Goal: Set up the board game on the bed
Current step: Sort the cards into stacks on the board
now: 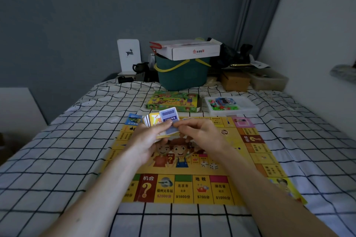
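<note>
Left hand [148,140] grips a stack of game cards [154,121]; right hand [200,132] pinches a blue card [169,119] at the stack's top, above the yellow game board [192,184] lying flat on the checked bed [57,150]. Beyond the board lie the green game box [173,102] and a clear tray of pieces [231,105]

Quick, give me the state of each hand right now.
Left hand: grips a fanned stack of small colourful paper game cards.
Right hand: pinches the blue-and-white front card of that stack.
</note>
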